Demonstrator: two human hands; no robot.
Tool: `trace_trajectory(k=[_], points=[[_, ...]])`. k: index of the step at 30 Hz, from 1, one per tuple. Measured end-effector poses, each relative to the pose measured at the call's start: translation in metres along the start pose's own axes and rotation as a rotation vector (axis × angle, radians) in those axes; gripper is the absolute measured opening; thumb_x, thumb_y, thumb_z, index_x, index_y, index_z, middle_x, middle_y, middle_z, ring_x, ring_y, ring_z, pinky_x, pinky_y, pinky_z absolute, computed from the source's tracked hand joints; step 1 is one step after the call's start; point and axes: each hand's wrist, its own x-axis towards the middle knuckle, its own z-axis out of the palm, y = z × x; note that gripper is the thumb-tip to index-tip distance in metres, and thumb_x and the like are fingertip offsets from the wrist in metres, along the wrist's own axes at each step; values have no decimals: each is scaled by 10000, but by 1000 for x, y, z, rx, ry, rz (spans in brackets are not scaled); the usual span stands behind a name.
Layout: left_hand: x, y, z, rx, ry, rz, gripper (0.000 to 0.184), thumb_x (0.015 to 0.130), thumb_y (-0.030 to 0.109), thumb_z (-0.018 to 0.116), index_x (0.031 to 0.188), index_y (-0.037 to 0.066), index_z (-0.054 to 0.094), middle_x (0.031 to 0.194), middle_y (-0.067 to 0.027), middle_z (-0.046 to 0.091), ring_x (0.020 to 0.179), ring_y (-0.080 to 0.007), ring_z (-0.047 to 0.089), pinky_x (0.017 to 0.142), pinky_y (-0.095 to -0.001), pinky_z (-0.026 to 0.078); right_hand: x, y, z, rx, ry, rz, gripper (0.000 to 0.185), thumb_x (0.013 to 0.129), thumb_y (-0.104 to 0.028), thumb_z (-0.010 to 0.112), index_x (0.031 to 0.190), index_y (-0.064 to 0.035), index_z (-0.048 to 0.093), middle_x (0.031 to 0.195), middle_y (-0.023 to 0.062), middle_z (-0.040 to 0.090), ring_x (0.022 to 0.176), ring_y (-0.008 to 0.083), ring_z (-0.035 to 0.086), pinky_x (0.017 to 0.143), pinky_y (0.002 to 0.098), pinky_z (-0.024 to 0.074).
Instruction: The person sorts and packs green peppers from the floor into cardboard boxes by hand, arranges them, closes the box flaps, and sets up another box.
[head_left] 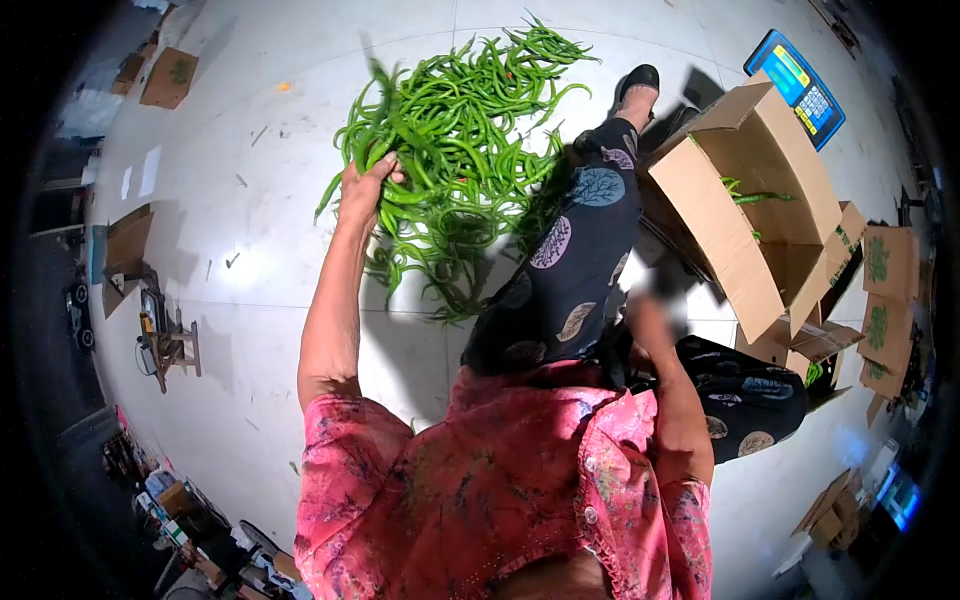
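Note:
A wide heap of long green chili peppers (460,150) lies spread on the pale tiled floor. At the heap's left side, my left hand (370,187) is closed around a bunch of green chili peppers (385,125), whose upper ends are smeared by motion. My right hand (650,315) hangs low between my legs, close to the open cardboard box, and its fingers are too blurred to read. Inside that cardboard box (710,215), which stands tilted to my right, a few green peppers (750,195) show.
Behind the box stands a blue digital scale display (797,88). More cardboard boxes (888,290) line the right side. My patterned trouser leg (570,230) borders the heap. At the left are a small wooden stool (172,340) and another carton (170,78).

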Motion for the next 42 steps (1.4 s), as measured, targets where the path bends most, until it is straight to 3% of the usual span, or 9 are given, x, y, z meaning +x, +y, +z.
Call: trace_trajectory(k=[10, 15, 18, 19, 23, 26, 31, 38, 42], points=[[-60, 39, 2, -309, -133, -54, 304, 913, 165, 658, 1197, 77, 594, 860, -102, 662, 694, -158, 634, 594, -283, 549, -32, -38, -80, 561, 242, -189, 368, 860, -200, 682, 1173, -32, 585, 1060, 224, 672, 1003, 374, 647, 860, 429, 518], [-83, 55, 11, -405, -219, -17, 352, 934, 156, 613, 1265, 47, 565, 846, -118, 642, 663, -165, 605, 606, -294, 545, -71, -56, -134, 746, 243, -284, 289, 933, -171, 632, 1144, 24, 598, 829, 116, 656, 741, 143, 599, 677, 304, 481], [-98, 68, 20, -487, -294, -12, 347, 934, 160, 615, 1264, 62, 570, 842, -114, 639, 660, -168, 598, 604, -301, 539, -91, -67, -160, 838, 217, -300, 281, 901, -181, 639, 1122, -8, 622, 814, 183, 695, 732, 256, 665, 710, 365, 516], [-104, 75, 25, -475, -285, -25, 359, 939, 179, 612, 1279, 80, 556, 856, -111, 632, 664, -166, 593, 613, -312, 534, -89, -68, -153, 962, 272, -394, 249, 913, -175, 635, 1083, 7, 642, 758, 115, 679, 653, 160, 611, 653, 321, 502], [-121, 84, 40, -515, -420, -28, 374, 953, 205, 592, 1301, 88, 518, 885, -108, 615, 686, -156, 586, 637, -327, 528, -128, -88, -191, 1249, 148, -384, 209, 919, -164, 642, 1040, 5, 663, 732, 22, 649, 641, 78, 560, 626, 250, 474], [-133, 85, 58, -526, -502, -51, 367, 953, 205, 590, 1295, 91, 520, 893, -108, 614, 693, -154, 583, 645, -334, 524, -137, -101, -198, 1257, 340, -471, 192, 905, -145, 655, 1045, -14, 665, 722, 12, 643, 646, 88, 551, 625, 250, 464], [-154, 80, 89, -596, -558, -191, 350, 962, 204, 566, 1291, 104, 499, 918, -114, 601, 713, -160, 582, 650, -346, 519, -149, -120, -232, 1135, 652, -659, 307, 833, -115, 706, 1125, -47, 638, 1081, 93, 633, 899, 173, 605, 742, 272, 470], [-171, 78, 105, -677, -687, -243, 337, 986, 222, 510, 1310, 138, 475, 961, -131, 587, 711, -160, 544, 669, -357, 496, -136, -138, -237, 1181, 524, -647, 471, 810, -87, 728, 1252, -74, 566, 1158, 107, 600, 899, 190, 605, 706, 270, 480], [-175, 80, 113, -678, -776, -232, 340, 986, 256, 516, 1303, 136, 488, 971, -98, 610, 723, -177, 576, 640, -371, 492, -108, -150, -216, 1380, 405, -902, 503, 791, -51, 741, 1261, -97, 570, 1143, 60, 594, 801, 155, 565, 654, 256, 465]])
